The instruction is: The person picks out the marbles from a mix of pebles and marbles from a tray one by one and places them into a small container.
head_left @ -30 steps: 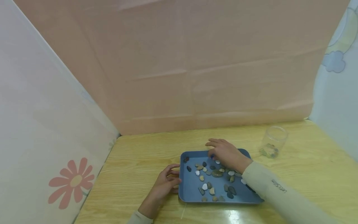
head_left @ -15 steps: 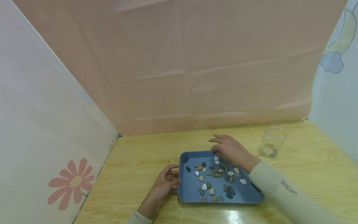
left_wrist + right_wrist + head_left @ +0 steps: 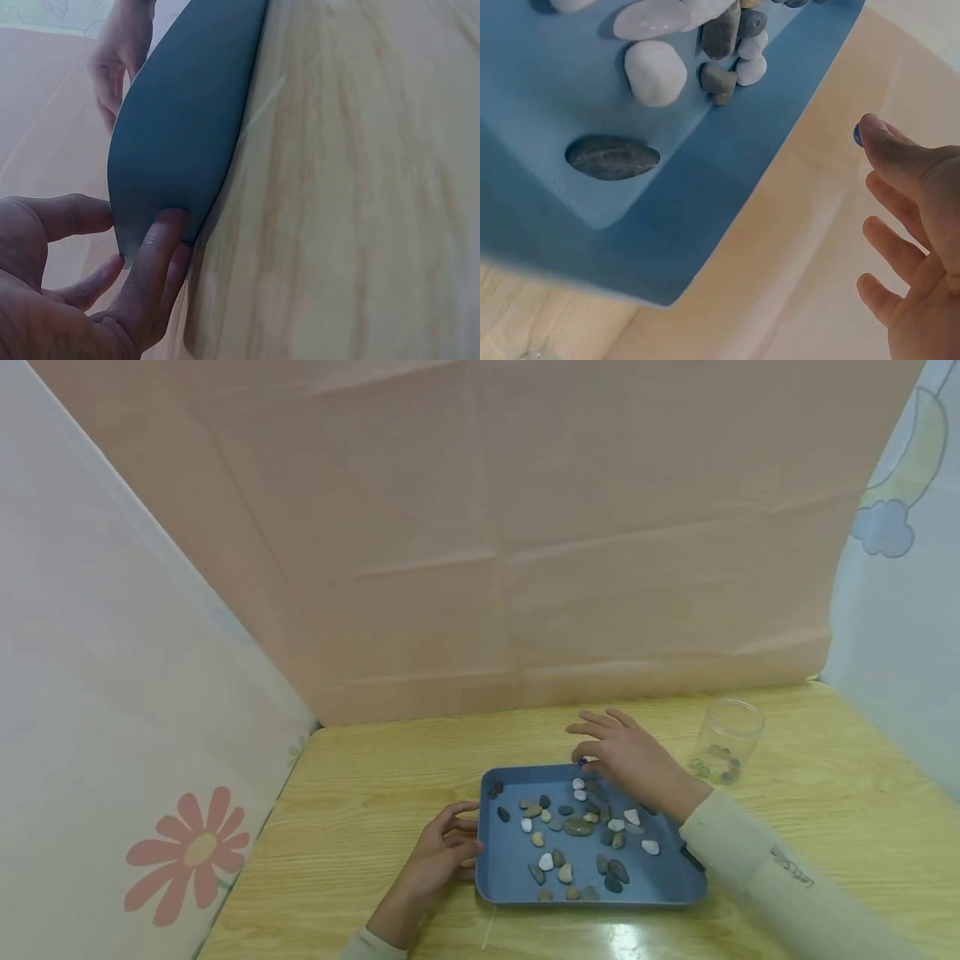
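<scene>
My right hand [image 3: 626,760] is over the far rim of a blue tray [image 3: 510,877], pinching a small blue marble [image 3: 858,135] between thumb and index finger. Its other fingers are spread apart. On the tray lie several pebbles, among them white stones [image 3: 650,847], a large brown one [image 3: 578,826] and dark grey ones [image 3: 617,870]. Small reddish-brown beads [image 3: 497,787] sit in the far left corner. Against the tray's left side rests my left hand [image 3: 442,852]; the left wrist view has its loosely bent fingertips touching the outer wall [image 3: 180,112].
A clear jar [image 3: 727,739] with several glass marbles [image 3: 716,766] at its bottom stands right of the tray, farther back. The wooden table [image 3: 375,802] ends at a pinkish hanging sheet [image 3: 450,610], with pale printed walls at both sides.
My right hand has lifted away from the tray's inside, back and slightly right past the far rim, carrying the blue marble. White stones it covered are visible now. My left hand stays put.
</scene>
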Demonstrator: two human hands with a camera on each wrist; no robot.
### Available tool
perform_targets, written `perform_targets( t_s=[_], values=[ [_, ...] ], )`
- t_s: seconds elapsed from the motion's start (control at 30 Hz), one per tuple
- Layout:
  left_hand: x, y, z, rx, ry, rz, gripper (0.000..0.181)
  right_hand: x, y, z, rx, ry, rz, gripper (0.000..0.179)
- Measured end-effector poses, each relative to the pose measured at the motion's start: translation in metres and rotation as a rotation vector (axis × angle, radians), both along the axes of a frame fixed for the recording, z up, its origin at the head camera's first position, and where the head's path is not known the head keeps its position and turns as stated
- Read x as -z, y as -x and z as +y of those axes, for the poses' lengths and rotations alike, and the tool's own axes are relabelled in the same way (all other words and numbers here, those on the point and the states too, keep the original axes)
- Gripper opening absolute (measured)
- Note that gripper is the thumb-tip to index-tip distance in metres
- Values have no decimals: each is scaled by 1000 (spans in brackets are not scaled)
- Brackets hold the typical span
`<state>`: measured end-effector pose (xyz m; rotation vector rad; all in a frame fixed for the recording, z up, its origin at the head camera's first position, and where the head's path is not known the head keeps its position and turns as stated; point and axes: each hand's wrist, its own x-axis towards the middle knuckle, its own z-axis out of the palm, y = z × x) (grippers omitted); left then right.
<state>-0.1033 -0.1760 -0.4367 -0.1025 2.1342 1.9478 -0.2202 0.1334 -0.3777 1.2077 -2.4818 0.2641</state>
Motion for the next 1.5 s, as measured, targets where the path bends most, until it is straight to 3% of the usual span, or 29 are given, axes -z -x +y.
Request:
perform_targets(
  t_s=[0.5,0.8,1.5],
  values=[
    [-2,-1,-1,2,19,-10,63,-4,2,11,58,-1,-32,18],
    [1,-1,-1,-7,0,-26,63,-7,4,18,45,55,27,22],
    [2,-1,2,-22,-37,-41,63,-32,11,92,173,184,26,25]
  ],
)
